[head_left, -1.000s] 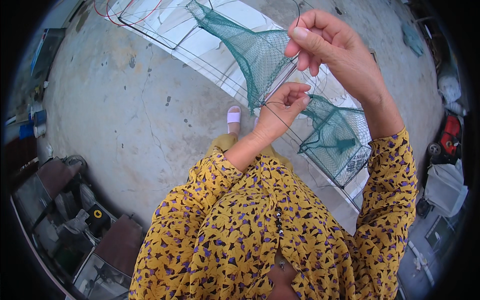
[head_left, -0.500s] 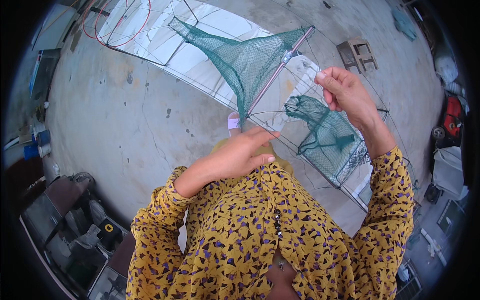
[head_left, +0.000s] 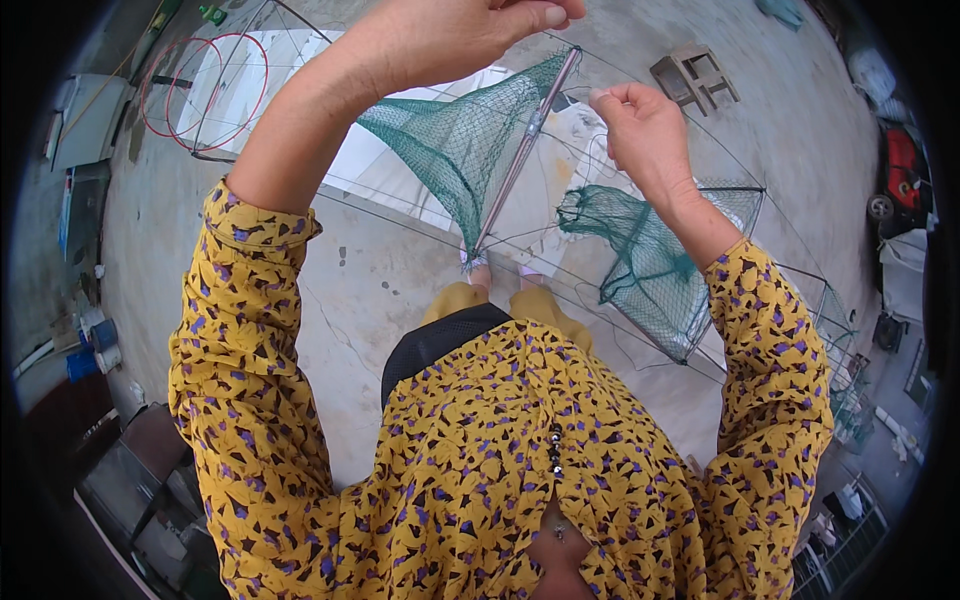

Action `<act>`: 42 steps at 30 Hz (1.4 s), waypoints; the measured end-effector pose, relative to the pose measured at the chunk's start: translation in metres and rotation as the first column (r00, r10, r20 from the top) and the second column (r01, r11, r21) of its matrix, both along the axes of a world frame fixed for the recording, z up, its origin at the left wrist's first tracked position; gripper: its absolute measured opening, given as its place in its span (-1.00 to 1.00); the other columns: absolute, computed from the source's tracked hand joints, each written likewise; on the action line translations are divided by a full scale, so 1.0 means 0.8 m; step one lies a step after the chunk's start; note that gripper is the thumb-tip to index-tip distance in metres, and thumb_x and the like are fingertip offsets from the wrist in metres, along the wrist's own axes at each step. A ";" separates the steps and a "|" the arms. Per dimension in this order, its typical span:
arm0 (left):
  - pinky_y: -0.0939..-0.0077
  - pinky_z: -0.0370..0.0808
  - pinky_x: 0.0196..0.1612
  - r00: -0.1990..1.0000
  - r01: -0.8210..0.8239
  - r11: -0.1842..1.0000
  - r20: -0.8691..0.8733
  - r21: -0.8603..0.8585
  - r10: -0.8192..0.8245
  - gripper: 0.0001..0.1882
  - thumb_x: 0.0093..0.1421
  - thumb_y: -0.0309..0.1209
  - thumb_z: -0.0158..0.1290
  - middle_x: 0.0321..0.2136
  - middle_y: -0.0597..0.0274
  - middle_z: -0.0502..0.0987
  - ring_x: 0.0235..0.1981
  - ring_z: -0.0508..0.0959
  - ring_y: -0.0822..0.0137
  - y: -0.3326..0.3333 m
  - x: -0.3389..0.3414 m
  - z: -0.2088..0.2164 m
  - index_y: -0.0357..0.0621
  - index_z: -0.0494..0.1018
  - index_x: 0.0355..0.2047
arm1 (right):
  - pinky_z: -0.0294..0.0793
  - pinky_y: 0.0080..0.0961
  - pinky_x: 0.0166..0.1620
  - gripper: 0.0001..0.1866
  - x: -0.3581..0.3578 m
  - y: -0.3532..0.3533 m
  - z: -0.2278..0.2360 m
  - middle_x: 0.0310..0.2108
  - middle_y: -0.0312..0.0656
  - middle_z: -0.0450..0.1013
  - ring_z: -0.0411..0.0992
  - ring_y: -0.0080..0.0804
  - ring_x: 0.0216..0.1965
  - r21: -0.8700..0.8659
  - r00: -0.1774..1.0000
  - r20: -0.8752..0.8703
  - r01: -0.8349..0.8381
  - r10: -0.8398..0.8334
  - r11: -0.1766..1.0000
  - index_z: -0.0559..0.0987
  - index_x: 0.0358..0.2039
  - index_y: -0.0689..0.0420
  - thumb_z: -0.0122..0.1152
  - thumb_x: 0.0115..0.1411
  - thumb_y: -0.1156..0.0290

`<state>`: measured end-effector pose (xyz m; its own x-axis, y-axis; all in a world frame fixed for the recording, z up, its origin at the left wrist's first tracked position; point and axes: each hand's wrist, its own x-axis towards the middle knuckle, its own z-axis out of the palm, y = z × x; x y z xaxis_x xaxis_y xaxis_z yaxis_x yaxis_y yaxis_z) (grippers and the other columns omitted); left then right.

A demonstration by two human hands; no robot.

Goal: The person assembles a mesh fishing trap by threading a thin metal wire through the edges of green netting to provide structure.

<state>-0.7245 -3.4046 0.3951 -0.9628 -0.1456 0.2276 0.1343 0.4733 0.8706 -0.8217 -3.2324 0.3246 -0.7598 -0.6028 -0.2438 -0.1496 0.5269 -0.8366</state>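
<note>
My left hand [head_left: 465, 35] is raised at the top of the view, partly cut off, with thumb and fingers closed together; what they hold, if anything, is too small to see. My right hand [head_left: 645, 130] pinches what looks like a thin dark cord, which curves down beside its fingertips. Between and below my hands stands a folding net trap of green mesh on thin wire frames. One green net panel [head_left: 455, 150] is stretched to a metal rod [head_left: 525, 150]. A second green net funnel [head_left: 640, 245] hangs below my right hand. My left forearm hides part of the trap.
A small wooden stool [head_left: 697, 80] stands beyond my right hand. Red hoops [head_left: 267, 85] lie at the upper left by white sheeting [head_left: 380, 165]. At the right edge is a red wheeled machine [head_left: 903, 175]. Dark chairs [head_left: 150, 450] fill the lower left.
My left hand has risen from beside the rod's near end to the top of the view, its fingers now closed. My right hand has shifted slightly left and farther away.
</note>
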 end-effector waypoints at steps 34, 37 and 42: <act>0.65 0.33 -0.56 0.732 0.412 0.911 0.603 -0.022 -0.317 -0.94 0.07 -0.44 0.05 -0.67 0.44 0.43 -0.63 0.37 0.58 -0.045 -0.129 -0.059 -0.11 0.50 -0.47 | 0.32 -0.63 -0.55 -0.81 0.015 -0.027 0.013 -0.56 -0.20 0.40 0.33 -0.56 -0.67 -0.280 0.888 0.434 0.292 -0.151 0.915 0.39 -0.35 0.32 -0.06 0.13 0.42; 0.66 0.36 -0.48 0.946 0.225 0.738 0.324 -0.636 -0.009 -0.93 0.07 -0.42 0.05 -0.63 0.42 0.45 -0.58 0.41 0.54 -0.023 -0.095 -0.006 -0.13 0.48 -0.46 | 0.37 -0.59 -0.44 -0.76 0.034 -0.003 0.027 -0.37 -0.13 0.40 0.40 -0.51 -0.60 -0.265 0.952 0.291 0.171 -0.090 0.949 0.33 -0.23 0.32 -0.03 0.11 0.45; 0.68 0.36 -0.38 0.979 0.170 0.979 0.130 -0.111 -0.155 -0.93 0.12 -0.49 -0.01 -0.52 0.37 0.47 -0.48 0.41 0.56 -0.009 -0.055 0.033 -0.23 0.42 -0.44 | 0.37 -0.69 -0.49 -0.73 0.030 0.017 0.046 -0.22 -0.19 0.39 0.44 -0.55 -0.43 -0.421 0.934 -0.336 -0.034 -0.121 0.906 0.32 -0.13 0.18 -0.01 0.13 0.46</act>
<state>-0.7683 -3.4122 0.4215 -0.9926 0.0366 0.1156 0.1164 0.5562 0.8229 -0.7981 -3.2185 0.3610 -0.7759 -0.5529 0.3038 -0.4551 0.1570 -0.8765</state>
